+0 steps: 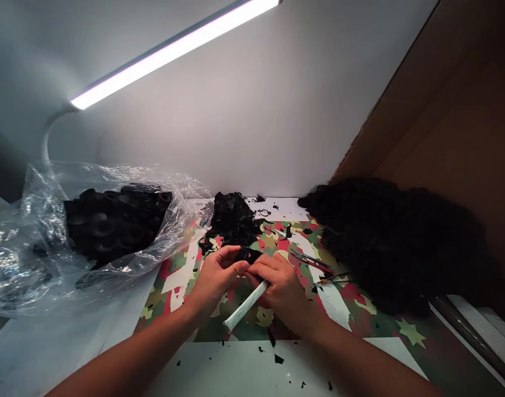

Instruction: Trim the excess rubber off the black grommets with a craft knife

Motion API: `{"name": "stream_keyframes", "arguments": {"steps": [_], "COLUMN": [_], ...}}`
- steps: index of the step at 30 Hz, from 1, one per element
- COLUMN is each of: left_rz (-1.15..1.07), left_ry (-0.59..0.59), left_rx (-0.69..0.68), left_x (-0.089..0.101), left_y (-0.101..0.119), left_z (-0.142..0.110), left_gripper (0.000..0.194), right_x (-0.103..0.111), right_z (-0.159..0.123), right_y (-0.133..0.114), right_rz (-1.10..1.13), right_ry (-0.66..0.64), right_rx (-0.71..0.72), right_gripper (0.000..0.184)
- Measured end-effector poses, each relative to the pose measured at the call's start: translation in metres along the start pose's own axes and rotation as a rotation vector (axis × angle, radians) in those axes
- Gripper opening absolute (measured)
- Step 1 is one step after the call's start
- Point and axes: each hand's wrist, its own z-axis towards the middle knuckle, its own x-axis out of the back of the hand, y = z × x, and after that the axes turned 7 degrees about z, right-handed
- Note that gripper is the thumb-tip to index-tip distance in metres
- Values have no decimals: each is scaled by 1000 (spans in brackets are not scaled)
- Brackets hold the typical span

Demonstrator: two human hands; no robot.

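My left hand (221, 271) is closed on a small black ribbed rubber part (248, 254), held between thumb and fingers above the patterned mat. Close against it, my right hand (283, 284) is wrapped round a tool with a long pale handle (246, 306), which sticks out toward me below the palm. The tool's working end is hidden behind the fingers and the black part. Under both hands lies the red, green and yellow camouflage mat (206, 325), strewn with black scraps.
At left, a clear plastic bag (181, 193) holds many black ribbed parts (111, 220). Black trimmings (233, 215) are heaped behind my hands. A large dark pile (393, 237) leans against cardboard (442, 110) at right. Red-handled tweezers or cutters (314, 261) lie nearby, under a lamp (173, 58).
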Motion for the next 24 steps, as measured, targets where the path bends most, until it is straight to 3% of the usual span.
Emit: {"name": "stream_keyframes", "arguments": {"steps": [7,11,15,18,21,24], "left_rz": [6,50,63,144,295,436], "left_ry": [-15,-35,-56,-50,-26,-17], "left_rx": [53,29,17,13,-60,-208], "left_x": [4,7,9,8,7,5], "left_y": [10,8,3,3,4,4], "left_z": [3,5,6,4,3,2], "left_gripper": [44,37,24,18,22,23], "right_x": [11,13,14,16,14,11], "right_z": [6,4,5,8,9,9], "right_y": [3,6,7,8,8,7], "right_rz": [-15,32,140,172,88,-53], "right_ry": [-149,-134,-46,-30,-117,-214], "right_rx": [-43,-136,-254,-223,-138,-91], "right_gripper": [43,49,33,18,5,7]}}
